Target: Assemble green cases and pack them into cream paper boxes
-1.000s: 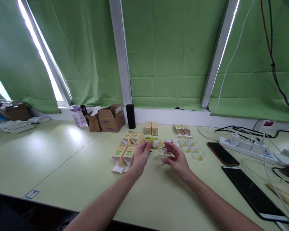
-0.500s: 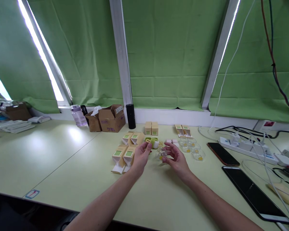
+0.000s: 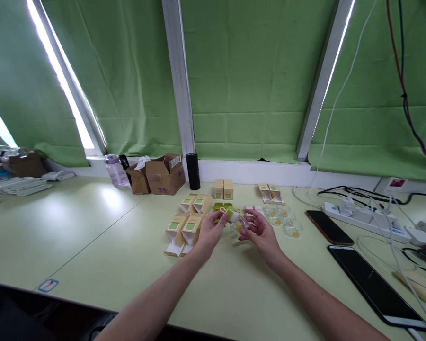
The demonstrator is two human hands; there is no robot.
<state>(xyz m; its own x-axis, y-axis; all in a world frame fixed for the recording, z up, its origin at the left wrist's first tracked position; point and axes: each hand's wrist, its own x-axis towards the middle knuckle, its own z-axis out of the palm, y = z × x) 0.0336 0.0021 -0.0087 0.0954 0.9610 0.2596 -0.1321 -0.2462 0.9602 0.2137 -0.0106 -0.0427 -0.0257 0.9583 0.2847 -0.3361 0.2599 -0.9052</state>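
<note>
My left hand [image 3: 206, 232] pinches a small green and white piece [image 3: 230, 215] between thumb and fingers. My right hand [image 3: 261, 234] is curled round a small clear plastic case with a yellow bit inside [image 3: 240, 224]. The green piece touches the mouth of the clear case, just above the pale green table [image 3: 92, 246]. Open tan cartons with green labels [image 3: 183, 229] lie just left of my left hand. More clear cases with yellow bits [image 3: 286, 219] lie to the right of my right hand.
Two closed tan boxes [image 3: 223, 189] and two flat cartons [image 3: 269, 192] stand behind my hands. Brown cardboard boxes [image 3: 159, 174], a black cylinder [image 3: 192, 171] and a bottle [image 3: 114, 170] line the sill. Two phones [image 3: 372, 284], a power strip [image 3: 362, 215] and cables fill the right side.
My left hand has brought the green and white piece rightwards to the clear case. My right hand has tilted the case up to meet it.
</note>
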